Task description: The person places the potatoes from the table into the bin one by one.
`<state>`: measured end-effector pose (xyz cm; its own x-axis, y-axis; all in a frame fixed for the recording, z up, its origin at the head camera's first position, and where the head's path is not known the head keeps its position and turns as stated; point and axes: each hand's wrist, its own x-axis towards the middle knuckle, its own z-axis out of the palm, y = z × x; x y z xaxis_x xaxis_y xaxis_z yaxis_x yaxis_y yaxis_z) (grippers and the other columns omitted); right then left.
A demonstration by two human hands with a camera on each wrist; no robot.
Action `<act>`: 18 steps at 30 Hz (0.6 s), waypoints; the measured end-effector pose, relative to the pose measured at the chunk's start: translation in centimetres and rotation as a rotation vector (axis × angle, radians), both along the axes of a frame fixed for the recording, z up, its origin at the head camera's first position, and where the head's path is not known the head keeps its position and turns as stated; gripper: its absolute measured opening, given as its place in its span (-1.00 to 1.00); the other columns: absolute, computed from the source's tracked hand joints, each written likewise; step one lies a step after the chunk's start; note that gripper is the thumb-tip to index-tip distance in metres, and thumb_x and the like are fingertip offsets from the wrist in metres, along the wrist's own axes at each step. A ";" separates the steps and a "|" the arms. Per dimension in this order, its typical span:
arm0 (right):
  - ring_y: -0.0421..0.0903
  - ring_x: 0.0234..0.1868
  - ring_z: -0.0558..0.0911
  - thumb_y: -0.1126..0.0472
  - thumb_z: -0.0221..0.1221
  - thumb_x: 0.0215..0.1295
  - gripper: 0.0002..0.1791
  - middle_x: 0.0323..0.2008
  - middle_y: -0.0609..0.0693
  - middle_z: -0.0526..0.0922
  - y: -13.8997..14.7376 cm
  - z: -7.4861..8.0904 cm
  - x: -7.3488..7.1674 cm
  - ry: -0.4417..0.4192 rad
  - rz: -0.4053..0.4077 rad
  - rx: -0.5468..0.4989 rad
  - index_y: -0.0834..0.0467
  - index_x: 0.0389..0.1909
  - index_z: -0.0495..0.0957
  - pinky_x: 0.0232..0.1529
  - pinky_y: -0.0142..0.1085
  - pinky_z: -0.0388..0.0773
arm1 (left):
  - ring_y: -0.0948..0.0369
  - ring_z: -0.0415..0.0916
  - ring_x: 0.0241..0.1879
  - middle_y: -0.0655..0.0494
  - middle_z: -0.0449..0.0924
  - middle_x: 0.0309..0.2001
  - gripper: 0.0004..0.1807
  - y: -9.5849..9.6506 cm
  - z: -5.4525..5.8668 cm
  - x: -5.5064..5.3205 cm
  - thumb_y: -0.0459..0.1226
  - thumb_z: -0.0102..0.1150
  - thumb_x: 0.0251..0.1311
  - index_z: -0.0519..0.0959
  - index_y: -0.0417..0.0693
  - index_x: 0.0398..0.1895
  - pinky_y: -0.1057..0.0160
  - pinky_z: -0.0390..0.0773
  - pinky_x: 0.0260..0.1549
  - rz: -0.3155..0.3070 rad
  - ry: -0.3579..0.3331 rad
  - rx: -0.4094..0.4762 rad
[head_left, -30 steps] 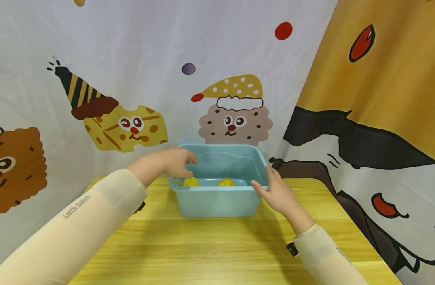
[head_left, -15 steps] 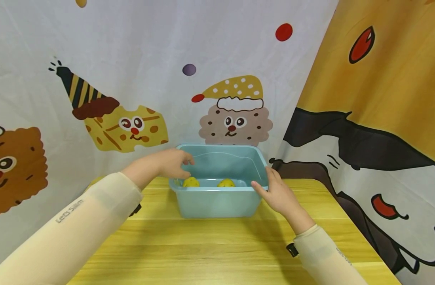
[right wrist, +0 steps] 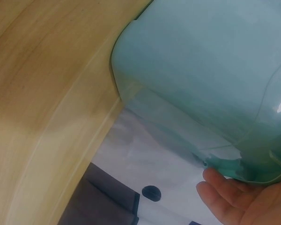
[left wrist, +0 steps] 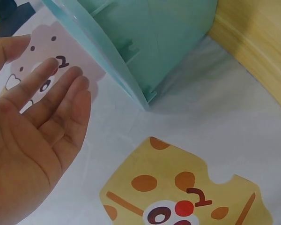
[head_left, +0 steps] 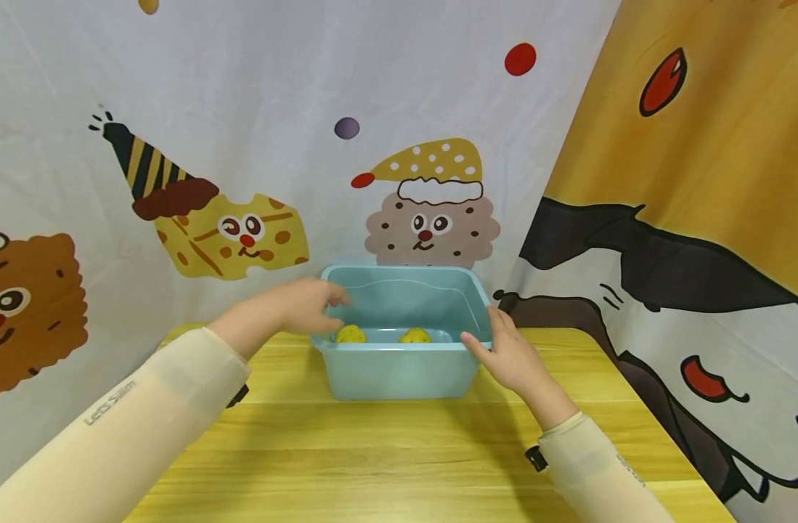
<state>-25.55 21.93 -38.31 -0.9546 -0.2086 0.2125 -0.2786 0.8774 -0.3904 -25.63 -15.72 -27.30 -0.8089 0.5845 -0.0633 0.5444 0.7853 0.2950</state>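
A light blue plastic basin (head_left: 401, 372) stands upright on the wooden table. Inside it lie two round yellow things, one (head_left: 351, 334) by the left wall and the other (head_left: 414, 335) near the middle; their lower parts are hidden by the front wall. My left hand (head_left: 297, 308) hovers at the basin's left rim, its fingers loosely bent and holding nothing. In the left wrist view its palm (left wrist: 28, 136) shows bare, apart from the basin. At the right front corner my right hand (head_left: 515, 359) holds the basin, thumb over the rim, fingers along the outer side.
A yellowish wooden table (head_left: 399, 457) extends in front of the basin. Behind it hangs a white cloth (head_left: 255, 87) printed with cartoon figures, and an orange cloth panel (head_left: 732, 145) fills the right side. Wrist straps show at both sleeves.
My left hand has drawn back a little to the left from over the basin. My right hand, the basin and the yellow things stay where they were.
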 end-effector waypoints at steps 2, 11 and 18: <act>0.37 0.38 0.31 -0.46 -0.13 0.39 0.10 0.51 0.35 0.03 0.0 0.0 0.0 0.001 0.000 0.001 0.34 0.56 -0.09 0.27 0.29 0.29 | -0.10 0.51 0.18 -0.11 0.59 0.16 -0.52 -0.3 -0.2 0.1 -0.17 0.21 0.27 0.54 -0.19 0.22 -0.12 0.48 0.16 -0.005 0.008 0.008; 0.38 0.37 0.32 -0.46 -0.12 0.39 0.10 0.51 0.35 0.04 0.0 0.0 0.0 0.003 -0.003 -0.003 0.34 0.56 -0.09 0.27 0.30 0.29 | -0.09 0.52 0.16 -0.10 0.60 0.14 -0.54 -1.0 -0.8 0.2 -0.18 0.19 0.27 0.56 -0.20 0.20 -0.12 0.50 0.14 -0.005 0.021 0.020; 0.37 0.38 0.31 -0.47 -0.13 0.38 0.10 0.51 0.35 0.03 0.1 -0.1 -0.1 0.003 -0.003 -0.006 0.34 0.56 -0.08 0.27 0.30 0.29 | -0.10 0.53 0.14 -0.10 0.62 0.11 -0.54 -1.5 -0.9 0.8 -0.18 0.20 0.27 0.57 -0.22 0.19 -0.12 0.50 0.14 0.001 0.037 0.044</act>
